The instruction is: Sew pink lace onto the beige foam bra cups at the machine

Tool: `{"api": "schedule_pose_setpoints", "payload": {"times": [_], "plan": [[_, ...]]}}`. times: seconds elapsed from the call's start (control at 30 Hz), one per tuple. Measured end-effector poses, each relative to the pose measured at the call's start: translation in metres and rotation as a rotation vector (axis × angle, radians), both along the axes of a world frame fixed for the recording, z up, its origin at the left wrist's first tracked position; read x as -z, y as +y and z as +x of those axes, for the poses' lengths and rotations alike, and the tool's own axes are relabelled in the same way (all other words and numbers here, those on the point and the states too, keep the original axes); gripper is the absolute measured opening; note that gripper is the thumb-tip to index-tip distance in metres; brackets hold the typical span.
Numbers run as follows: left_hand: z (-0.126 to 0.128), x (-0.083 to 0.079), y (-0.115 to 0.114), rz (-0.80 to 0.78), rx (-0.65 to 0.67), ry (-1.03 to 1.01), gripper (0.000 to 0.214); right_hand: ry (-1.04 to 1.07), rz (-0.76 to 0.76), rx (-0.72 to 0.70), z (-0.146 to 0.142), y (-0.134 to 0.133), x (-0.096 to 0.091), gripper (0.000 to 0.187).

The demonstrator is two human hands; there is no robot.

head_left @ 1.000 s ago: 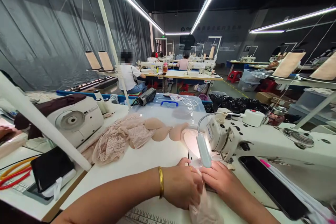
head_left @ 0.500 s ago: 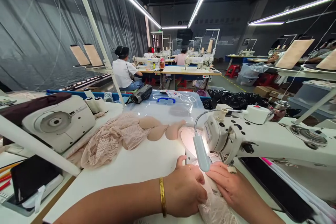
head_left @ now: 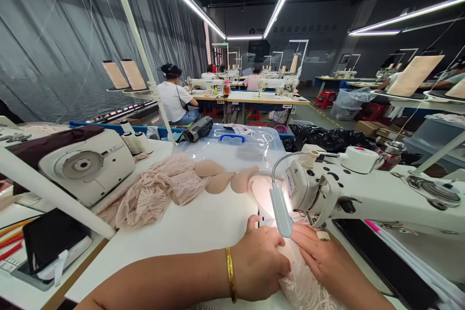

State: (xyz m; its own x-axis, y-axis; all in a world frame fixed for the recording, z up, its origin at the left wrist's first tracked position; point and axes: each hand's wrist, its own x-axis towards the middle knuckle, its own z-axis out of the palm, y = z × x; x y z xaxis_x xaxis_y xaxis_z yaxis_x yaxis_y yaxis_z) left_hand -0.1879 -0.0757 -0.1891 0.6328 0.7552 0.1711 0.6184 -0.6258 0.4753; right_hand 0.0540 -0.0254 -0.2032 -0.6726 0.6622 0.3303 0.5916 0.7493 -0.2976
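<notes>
Clock set at the left hand (head_left: 263, 261), with twelve straight ahead. At ten o'clock, far off, a white machine (head_left: 87, 167); next, a heap of pink lace (head_left: 145, 191) on the white counter (head_left: 203, 232); toward eleven, tan cups (head_left: 220, 183). Then the left hand itself, with a gold bangle (head_left: 231, 276) on the wrist and bent fingers against the lace cloth (head_left: 305, 286). Hidden tips, so cannot tell about a tight pinch in that grip. From there, lace cloth at about four o'clock, touching, with its long way from five o'clock up to eleven, toward the grey lamp (head_left: 281, 213). Then the right hand (head_left: 321, 249), long fingers flat on top of the cloth, no pinch, with cloth toward eight o'clock. Both hands touching it, but right fingers nearer to the sewing machine (head_left: 305, 189). Last, at the right hand's four o'clock, a long black thing (head_left: 385, 266).
</notes>
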Motion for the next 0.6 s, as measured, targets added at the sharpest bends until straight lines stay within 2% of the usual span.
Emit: {"api": "schedule_pose_setpoints", "payload": {"times": [0.2,0.37,0.6], "plan": [[0.0,-0.004,-0.001,-0.02,0.009,0.044,0.007,-0.031,0.022,-0.042,0.002,-0.001,-0.001,0.04],[-0.004,-0.011,0.002,-0.019,0.038,0.077,0.008,-0.011,0.023,-0.015,0.001,-0.004,0.0,0.039],[-0.011,-0.025,0.015,0.056,0.109,0.139,0.008,-0.052,0.038,-0.014,0.004,0.0,0.005,0.039]]}}
